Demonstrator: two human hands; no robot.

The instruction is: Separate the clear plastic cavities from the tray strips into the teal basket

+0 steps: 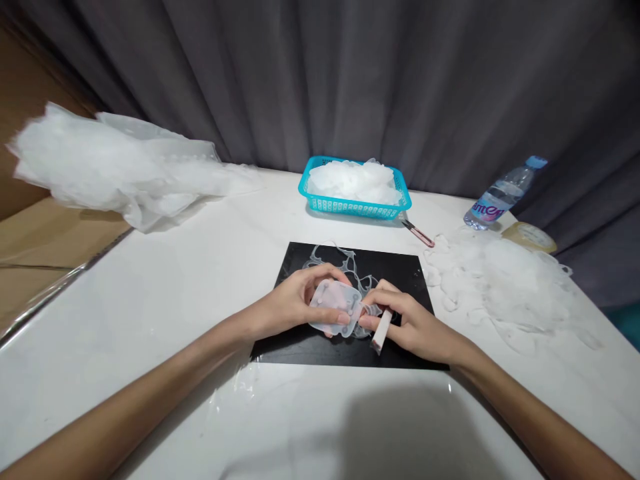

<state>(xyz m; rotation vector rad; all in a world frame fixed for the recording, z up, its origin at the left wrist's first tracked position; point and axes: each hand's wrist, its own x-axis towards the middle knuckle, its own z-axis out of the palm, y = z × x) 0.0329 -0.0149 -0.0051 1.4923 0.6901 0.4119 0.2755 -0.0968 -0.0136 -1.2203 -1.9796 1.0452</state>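
Head view: holds the plastic piece (333,303), translucent and round-cornered, over the middle of the black mat (290,353), with the left hand (295,307) clamped on it, thumb flat across the near face and fingers curled behind. Holds a white stick (383,332) in the right hand (413,323), closed round it, with the dark-tipped lower end slanting down toward the near edge of the mat. Brings the right fingertips close together at the right edge of the plastic piece, beside a thin clear strip (371,310); cannot tell from here how firmly pinched. On the mat, beyond the hands, loose curly offcuts (350,257).

Behind the mat, on the white surface (185,287), a blue basket (353,207) heaped with whitish pieces (353,180). Between basket and right far corner of the mat, small snips (419,235) with pinkish handles. To the right of the mat, a spread pile of clear scraps (525,287); farther back on that side, a tilted-looking bottle (503,193) with a blue cap, near a yellowish round thing (531,236). Well left of and behind the mat, a large bundle of white plastic (115,170). Beyond everything, a dark curtain (270,80).
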